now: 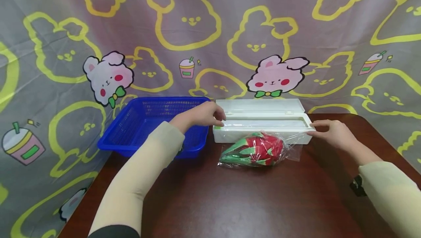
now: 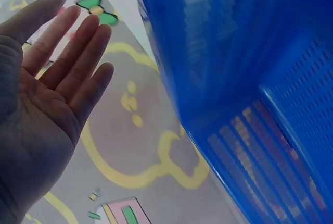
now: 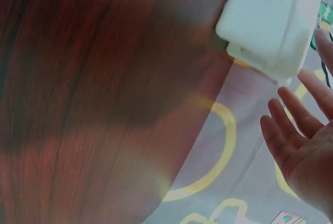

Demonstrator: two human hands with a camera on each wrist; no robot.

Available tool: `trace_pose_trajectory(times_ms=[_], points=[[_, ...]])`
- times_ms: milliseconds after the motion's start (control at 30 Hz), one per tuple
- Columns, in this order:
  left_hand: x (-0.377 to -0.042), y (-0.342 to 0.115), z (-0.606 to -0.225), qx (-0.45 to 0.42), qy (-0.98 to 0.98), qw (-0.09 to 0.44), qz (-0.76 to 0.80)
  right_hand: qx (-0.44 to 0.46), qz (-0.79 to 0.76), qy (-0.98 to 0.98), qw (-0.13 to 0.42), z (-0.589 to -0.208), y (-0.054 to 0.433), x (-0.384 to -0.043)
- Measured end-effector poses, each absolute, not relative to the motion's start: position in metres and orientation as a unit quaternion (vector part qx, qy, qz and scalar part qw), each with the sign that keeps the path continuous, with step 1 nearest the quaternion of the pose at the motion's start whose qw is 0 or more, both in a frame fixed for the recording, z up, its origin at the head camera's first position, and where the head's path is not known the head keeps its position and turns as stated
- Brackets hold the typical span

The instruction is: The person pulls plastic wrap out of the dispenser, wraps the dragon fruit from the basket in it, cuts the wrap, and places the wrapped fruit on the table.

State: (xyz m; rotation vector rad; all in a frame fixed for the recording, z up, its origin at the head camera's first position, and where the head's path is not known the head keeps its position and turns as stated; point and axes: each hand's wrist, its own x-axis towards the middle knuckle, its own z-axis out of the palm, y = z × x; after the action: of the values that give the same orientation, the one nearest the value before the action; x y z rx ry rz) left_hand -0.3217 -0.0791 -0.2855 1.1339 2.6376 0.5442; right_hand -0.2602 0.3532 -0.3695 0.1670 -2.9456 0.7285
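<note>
In the head view my left hand (image 1: 204, 114) is at the left end of a long white box (image 1: 263, 135), with its fingertips by the box's front left corner. The left wrist view shows that hand's palm with fingers nearly straight. My right hand (image 1: 337, 135) is at the opposite end, thumb and fingertips near the right corner; its fingers look extended in the right wrist view. The box's lid (image 1: 260, 106) is tipped back. Just in front lies a red and green dragon fruit (image 1: 263, 148) in clear plastic film, some of which reaches toward the right hand.
A blue plastic basket (image 1: 112, 141) with slotted walls stands left of the box, under my left forearm. Everything rests on a dark brown wooden table (image 1: 250, 201). Behind it hangs a grey curtain (image 1: 230, 19) printed with cartoon rabbits.
</note>
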Motion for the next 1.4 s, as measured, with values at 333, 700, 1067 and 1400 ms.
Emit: trace_pose_trajectory(times_ms=[333, 700, 1067, 1400], points=[[-0.291, -0.055, -0.305, 0.413, 0.883, 0.072, 0.214, 0.074, 0.254, -0.959, 0.101, -0.363, 0.351, -0.254], [-0.271, -0.04, -0.359, 0.296, 0.881, -0.029, 0.367, 0.105, 0.266, -0.941, 0.18, -0.382, 0.344, -0.248], [-0.269, -0.042, -0.365, 0.271, 0.899, -0.111, 0.327, 0.178, 0.203, -0.94, 0.208, -0.397, 0.338, -0.255], [-0.293, -0.058, -0.34, 0.326, 0.919, -0.056, 0.217, 0.18, 0.234, -0.928, 0.228, -0.391, 0.335, -0.254]])
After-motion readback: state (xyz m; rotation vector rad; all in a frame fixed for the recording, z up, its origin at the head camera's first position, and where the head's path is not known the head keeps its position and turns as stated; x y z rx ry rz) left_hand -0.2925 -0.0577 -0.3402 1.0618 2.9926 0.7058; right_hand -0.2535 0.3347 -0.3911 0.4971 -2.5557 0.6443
